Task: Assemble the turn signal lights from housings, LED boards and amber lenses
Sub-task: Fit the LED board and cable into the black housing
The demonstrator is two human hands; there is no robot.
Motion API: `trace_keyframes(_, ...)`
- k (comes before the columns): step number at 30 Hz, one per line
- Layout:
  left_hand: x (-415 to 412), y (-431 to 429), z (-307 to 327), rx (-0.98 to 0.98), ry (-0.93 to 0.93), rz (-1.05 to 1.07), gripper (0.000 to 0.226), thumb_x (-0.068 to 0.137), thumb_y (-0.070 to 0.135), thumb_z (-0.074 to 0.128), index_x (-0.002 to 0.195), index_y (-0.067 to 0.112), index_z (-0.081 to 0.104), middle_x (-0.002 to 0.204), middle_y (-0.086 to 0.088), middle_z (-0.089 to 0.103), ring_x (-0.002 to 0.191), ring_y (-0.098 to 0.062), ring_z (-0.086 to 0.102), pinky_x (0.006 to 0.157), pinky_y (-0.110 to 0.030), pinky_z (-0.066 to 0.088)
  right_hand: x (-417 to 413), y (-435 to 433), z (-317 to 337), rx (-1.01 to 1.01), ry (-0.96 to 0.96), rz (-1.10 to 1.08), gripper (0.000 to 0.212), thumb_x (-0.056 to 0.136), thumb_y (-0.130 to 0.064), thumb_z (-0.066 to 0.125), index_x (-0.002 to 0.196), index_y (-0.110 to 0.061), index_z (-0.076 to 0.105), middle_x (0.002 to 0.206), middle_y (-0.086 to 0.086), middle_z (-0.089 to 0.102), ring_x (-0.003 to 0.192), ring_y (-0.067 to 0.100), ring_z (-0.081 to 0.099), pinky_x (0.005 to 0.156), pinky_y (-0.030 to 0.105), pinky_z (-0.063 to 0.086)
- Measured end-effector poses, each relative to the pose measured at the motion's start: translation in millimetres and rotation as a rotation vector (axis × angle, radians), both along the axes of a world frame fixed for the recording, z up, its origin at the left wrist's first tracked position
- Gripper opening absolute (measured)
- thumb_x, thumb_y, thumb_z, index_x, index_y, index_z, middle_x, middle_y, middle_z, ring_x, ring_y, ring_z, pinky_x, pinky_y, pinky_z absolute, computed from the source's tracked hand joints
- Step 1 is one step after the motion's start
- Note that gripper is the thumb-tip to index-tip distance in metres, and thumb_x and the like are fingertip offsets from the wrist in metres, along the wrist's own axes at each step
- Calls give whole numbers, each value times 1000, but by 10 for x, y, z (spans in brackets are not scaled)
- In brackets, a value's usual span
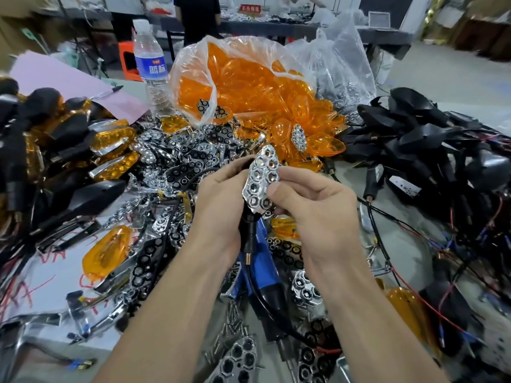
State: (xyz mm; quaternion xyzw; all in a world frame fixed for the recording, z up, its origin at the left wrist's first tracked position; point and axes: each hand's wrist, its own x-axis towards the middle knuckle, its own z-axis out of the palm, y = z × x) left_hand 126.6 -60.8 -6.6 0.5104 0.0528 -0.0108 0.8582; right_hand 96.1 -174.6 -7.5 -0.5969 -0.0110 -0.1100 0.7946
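At the centre of the view I hold a black turn signal housing (248,230) with a chrome honeycomb reflector (261,179) seated in its face. My left hand (219,205) grips the housing from the left, its black stem and cable hanging below. My right hand (312,210) pinches the reflector's right edge with thumb and fingers. A clear bag of amber lenses (249,78) lies open behind. Loose chrome reflectors (177,150) cover the table's middle. Empty black housings with wires (420,139) are heaped at the right.
Finished amber-lensed signals (110,145) pile up at the left. A water bottle (150,64) stands at the back left beside a pink sheet (69,81). A blue-handled tool (264,261) lies under my hands, with screws (235,322) scattered near it. People stand at a far table.
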Motion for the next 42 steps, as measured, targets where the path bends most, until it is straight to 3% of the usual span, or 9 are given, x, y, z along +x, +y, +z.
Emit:
trace_keyframes(5,5,22,16,76,-4,78,17,95,9,69,82,13,80,67,2,70,52,-9,61,47,-21,50,12,-87,-28,120,92,11,20,72,-12,82,89,-21,84,88,6,79,72,14,70,64,22,55)
trace_keyframes(11,13,30,5,-14,-14,117,26,97,-5,53,92,3,77,72,-8,71,52,-15,64,50,-24,53,33,-183,-63,190,119,-34,19,82,-6,77,92,-20,84,83,3,76,70,12,67,63,22,54)
trace_keyframes(14,14,39,-17,74,-40,149,28,98,-2,54,91,9,79,72,-3,73,55,-10,63,49,-22,49,18,-135,-49,121,105,-13,18,79,-9,80,90,-22,84,86,2,78,74,13,69,66,25,55)
trace_keyframes(17,35,53,-45,138,-32,128,29,97,3,59,87,17,82,82,-11,75,67,-22,61,55,-32,50,-12,-65,-13,33,49,35,23,80,-3,80,85,-26,84,81,2,79,69,10,70,60,20,53)
trace_keyframes(23,28,90,-43,103,17,38,13,98,15,70,94,7,80,77,-13,74,61,-23,67,51,-30,55,-31,13,22,-133,-6,-2,30,81,6,80,80,-23,82,76,3,79,59,8,69,55,17,52)
trace_keyframes(27,49,151,-46,64,25,-51,15,93,15,69,95,8,82,98,-19,77,81,-26,70,64,-32,60,-59,18,38,-349,-38,-100,26,78,-2,86,83,-26,81,75,-9,79,64,5,74,58,16,55)
trace_keyframes(32,42,177,-58,-90,1,-226,43,96,28,53,123,-1,69,109,-15,72,96,-28,67,85,-39,57,-73,88,23,-520,-57,-239,33,75,-10,89,69,-39,75,67,-27,72,63,-6,71,59,8,52)
trace_keyframes(37,46,166,-87,-90,-36,-209,42,72,8,65,113,6,73,99,-9,76,79,-20,72,61,-30,60,-75,127,-43,-554,-50,-303,18,77,-14,89,83,-29,82,74,-22,75,71,-3,72,67,16,58)
trace_keyframes(42,75,154,-148,-90,-68,-154,36,75,4,53,95,14,82,99,-10,77,88,-23,73,73,-33,61,-57,106,-50,-588,-68,-264,17,73,-15,92,83,-24,81,73,-13,74,70,3,70,69,23,59)
